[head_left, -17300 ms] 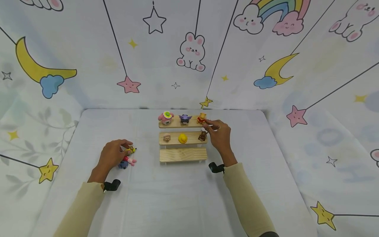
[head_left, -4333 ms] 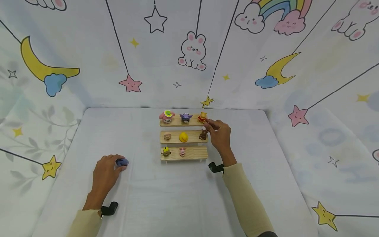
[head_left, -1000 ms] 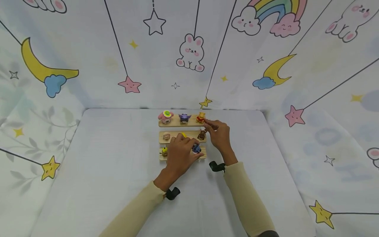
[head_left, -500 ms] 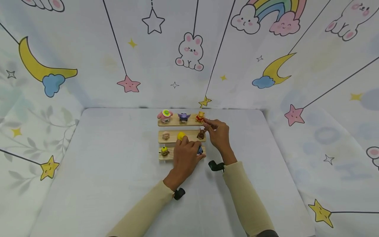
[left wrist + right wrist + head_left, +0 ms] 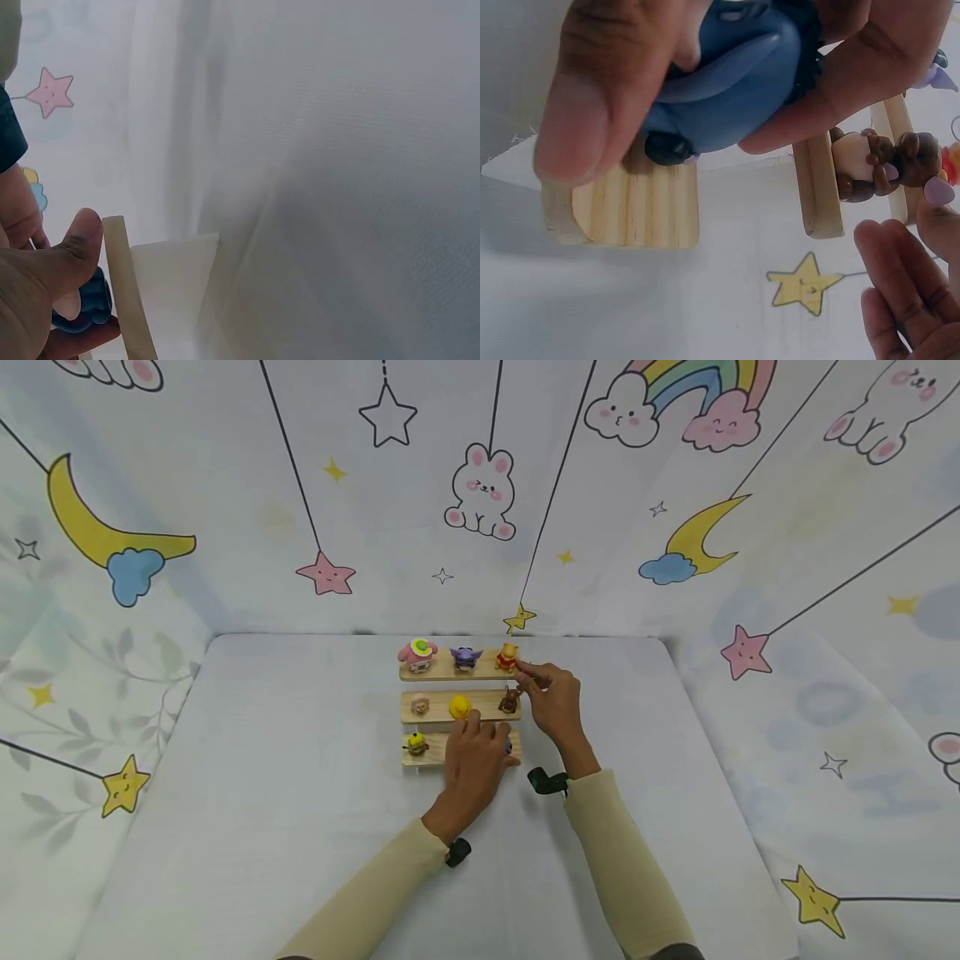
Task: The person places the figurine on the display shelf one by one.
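My left hand (image 5: 476, 760) grips a small blue toy figurine (image 5: 735, 97) at the right end of the lowest wooden shelf (image 5: 435, 758). In the left wrist view, the thumb lies by the shelf's edge and the blue figurine shows between the fingers. My right hand (image 5: 553, 697) pinches the right end of the top shelf (image 5: 483, 670), beside a yellow-and-red bear figurine (image 5: 507, 657). Just below its fingertips sits a brown figurine (image 5: 509, 699) on the middle shelf. The lowest shelf's centre is hidden behind my left hand.
A pink figurine (image 5: 417, 655) and a purple one (image 5: 465, 659) stand on the top shelf. The middle shelf also bears a beige figurine (image 5: 420, 704) and a yellow one (image 5: 460, 707). A yellow-headed figurine (image 5: 416, 743) stands at the lowest shelf's left end, above the white tabletop (image 5: 300, 827).
Since several seconds ago, my left hand has carried the blue figurine from the left of the table to the lowest shelf. Over the last second it shifts slightly right and lower. My right hand stays.
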A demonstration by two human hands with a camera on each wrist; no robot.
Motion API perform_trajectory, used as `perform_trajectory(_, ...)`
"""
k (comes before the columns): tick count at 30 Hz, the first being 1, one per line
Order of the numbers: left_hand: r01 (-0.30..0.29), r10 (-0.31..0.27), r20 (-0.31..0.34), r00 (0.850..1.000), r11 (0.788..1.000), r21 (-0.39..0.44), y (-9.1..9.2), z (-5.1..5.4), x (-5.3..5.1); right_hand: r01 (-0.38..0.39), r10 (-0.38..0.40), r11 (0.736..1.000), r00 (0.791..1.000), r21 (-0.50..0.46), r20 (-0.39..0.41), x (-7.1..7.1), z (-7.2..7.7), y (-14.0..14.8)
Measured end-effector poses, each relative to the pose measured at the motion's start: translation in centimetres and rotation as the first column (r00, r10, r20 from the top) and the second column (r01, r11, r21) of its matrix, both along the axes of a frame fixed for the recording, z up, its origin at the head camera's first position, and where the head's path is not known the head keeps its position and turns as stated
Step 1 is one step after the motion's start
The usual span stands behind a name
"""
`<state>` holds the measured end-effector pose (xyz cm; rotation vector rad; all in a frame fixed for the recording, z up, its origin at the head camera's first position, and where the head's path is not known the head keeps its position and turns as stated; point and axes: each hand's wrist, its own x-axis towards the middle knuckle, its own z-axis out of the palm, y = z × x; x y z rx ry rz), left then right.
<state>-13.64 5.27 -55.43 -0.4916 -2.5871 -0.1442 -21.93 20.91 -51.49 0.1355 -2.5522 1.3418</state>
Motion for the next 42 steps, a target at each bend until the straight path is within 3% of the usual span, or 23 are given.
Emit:
perform_trajectory(10,-0.014,0.011,-0.064,0.998,0.999,-0.038,0.3,-0.7,-0.2,0.009,-0.009,1.0,1.0,0.005,-0.001,-0.1,-0.1,0.1)
perform_trajectory(20,-0.015,0.014,-0.069,0.998,1.0,-0.015,0.4,-1.0,-0.5,0.005,-0.005,1.0,1.0,0.014,0.012,0.1,0.0,0.1)
perform_trajectory(24,-0.009,0.009,-0.034,0.999,1.0,-0.014,-0.2,-0.8,-0.3,0.001,-0.002,1.0,1.0,0.023,0.011,0.1,0.1,0.0)
perform_trajectory(28,0.013,-0.012,-0.008,1.0,0.999,0.032,-1.1,-0.3,0.1,-0.002,0.002,1.0,1.0,0.027,0.006,0.0,0.1,0.0)
perform_trajectory(34,0.057,-0.053,-0.039,0.998,0.993,0.102,-1.7,0.2,0.3,-0.005,0.006,0.999,1.0,0.04,-0.016,-0.1,0.1,0.0)
perform_trajectory(42,0.062,-0.053,-0.074,0.996,0.991,0.121,-1.5,-0.2,0.0,-0.006,0.007,0.998,1.0,0.056,-0.018,-0.1,0.2,0.0)
